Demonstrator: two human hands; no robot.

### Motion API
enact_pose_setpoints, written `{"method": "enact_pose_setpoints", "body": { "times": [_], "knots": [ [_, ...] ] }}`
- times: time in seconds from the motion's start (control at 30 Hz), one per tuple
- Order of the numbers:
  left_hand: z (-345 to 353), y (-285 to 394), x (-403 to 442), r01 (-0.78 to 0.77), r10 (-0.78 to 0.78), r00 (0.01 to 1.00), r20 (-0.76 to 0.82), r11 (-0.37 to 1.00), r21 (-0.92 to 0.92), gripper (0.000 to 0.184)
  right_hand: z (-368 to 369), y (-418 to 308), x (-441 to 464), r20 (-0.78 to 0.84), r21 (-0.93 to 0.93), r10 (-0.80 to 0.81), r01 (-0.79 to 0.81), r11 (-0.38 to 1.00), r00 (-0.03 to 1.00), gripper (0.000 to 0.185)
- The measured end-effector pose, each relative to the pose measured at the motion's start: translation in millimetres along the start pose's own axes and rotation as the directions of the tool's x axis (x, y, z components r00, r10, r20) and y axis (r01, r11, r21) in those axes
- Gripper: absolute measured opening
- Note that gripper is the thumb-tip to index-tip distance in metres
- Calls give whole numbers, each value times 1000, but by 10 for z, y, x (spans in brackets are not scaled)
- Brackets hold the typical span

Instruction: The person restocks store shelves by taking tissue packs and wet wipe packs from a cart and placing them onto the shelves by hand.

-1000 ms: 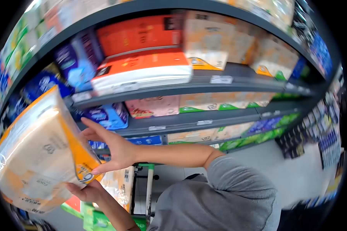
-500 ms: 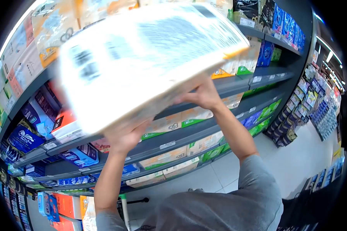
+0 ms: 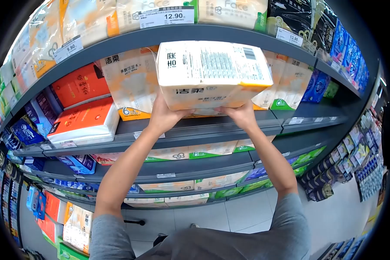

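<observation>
Both my hands hold a large white-and-cream pack of tissues (image 3: 212, 65), its printed end turned up toward me. My left hand (image 3: 165, 115) grips the pack's lower left side, and my right hand (image 3: 242, 116) its lower right; the fingers are partly hidden under and behind it. The pack is at the front of a grey shelf (image 3: 203, 131). Just behind and to its left stands an upright tissue pack (image 3: 130, 82) with an orange corner. Similar tissue packs (image 3: 294, 82) with green corners stand to its right.
Overhead, the upper shelf edge (image 3: 117, 38) carries price tags and more tissue packs. Orange-and-white packs (image 3: 84, 119) lie left on the same shelf. Lower shelves hold further packs (image 3: 169, 186). At bottom left are stacked packs (image 3: 78, 225); hanging goods (image 3: 333, 160) are at right.
Both hands have moved the tissue pack away from me toward the shelf. It now looks smaller, sharper and more level. My view has shifted as well.
</observation>
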State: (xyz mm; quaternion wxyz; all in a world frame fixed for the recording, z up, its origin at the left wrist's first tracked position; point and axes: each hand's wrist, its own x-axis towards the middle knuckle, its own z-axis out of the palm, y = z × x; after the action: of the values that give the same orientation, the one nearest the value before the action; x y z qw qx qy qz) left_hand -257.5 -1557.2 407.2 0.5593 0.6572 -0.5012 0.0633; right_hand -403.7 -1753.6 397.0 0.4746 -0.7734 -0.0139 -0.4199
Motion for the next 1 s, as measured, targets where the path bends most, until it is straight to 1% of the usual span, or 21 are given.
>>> {"method": "enact_pose_setpoints", "body": {
  "times": [0.03,0.1,0.17,0.2,0.23,0.3,0.33,0.4,0.43,0.5,0.53,0.57,0.6,0.63,0.7,0.73,0.77,0.8,0.93,0.97,1.0],
  "knots": [
    [10,-16,6,29,-30,999,13,999,44,74,4,86,6,14,-27,7,-7,1000,1000,52],
    [7,-69,22,21,-22,999,34,999,37,74,8,185,48,43,-49,2,0,999,999,47],
    [32,-158,65,106,-104,994,26,990,-97,73,19,194,108,8,-58,90,-90,994,996,63],
    [43,-167,88,107,-107,994,11,993,-56,70,17,169,139,21,-38,108,-108,993,994,67],
    [46,-199,124,106,-106,994,13,993,-52,70,16,200,185,18,-34,108,-107,994,994,67],
    [43,-230,220,115,-114,993,16,983,-146,69,16,276,316,45,-61,61,-58,996,997,70],
    [41,-219,279,117,-116,993,12,982,-147,69,1,293,376,49,-62,61,-58,996,997,70],
    [52,-199,358,136,-126,986,110,986,-93,68,-22,328,424,53,-145,123,-114,983,991,71],
    [78,-218,359,143,-133,985,106,985,-93,68,-30,353,398,60,-144,127,-117,983,990,71],
    [145,-268,374,95,-89,994,67,990,-101,72,-60,385,368,-8,-234,86,-86,969,996,68],
    [196,-294,341,69,-69,998,2,988,-138,65,-90,378,346,3,-232,82,-79,969,997,68],
    [222,-324,310,72,-74,997,-10,988,-136,65,-130,363,302,3,-292,120,-114,950,993,66],
    [240,-376,284,59,-62,998,-19,990,-125,74,-155,346,281,0,-351,156,-146,925,988,65],
    [251,-461,264,46,-49,998,-26,992,-113,84,-178,349,278,12,-349,153,-139,927,988,65],
    [233,-584,289,74,-78,996,-43,993,-87,83,-199,339,274,32,-532,216,-166,830,976,62],
    [211,-571,316,161,-156,986,51,983,-93,74,-192,317,283,40,-533,217,-163,830,975,62],
    [200,-556,337,246,-231,962,147,965,-92,66,-191,281,298,52,-596,246,-168,785,968,61],
    [204,-553,351,265,-254,957,139,961,-71,62,-190,236,314,59,-656,275,-170,736,960,61],
    [241,-380,329,327,-309,940,144,936,-130,67,-179,189,346,71,-707,341,-194,680,937,64],
    [265,-245,330,175,-176,984,-30,984,-13,69,-199,287,342,88,-677,296,-161,718,951,64],
    [279,-113,340,37,-13,983,-183,991,129,72,-219,342,341,102,-646,249,-127,753,963,65]
  ]
}}
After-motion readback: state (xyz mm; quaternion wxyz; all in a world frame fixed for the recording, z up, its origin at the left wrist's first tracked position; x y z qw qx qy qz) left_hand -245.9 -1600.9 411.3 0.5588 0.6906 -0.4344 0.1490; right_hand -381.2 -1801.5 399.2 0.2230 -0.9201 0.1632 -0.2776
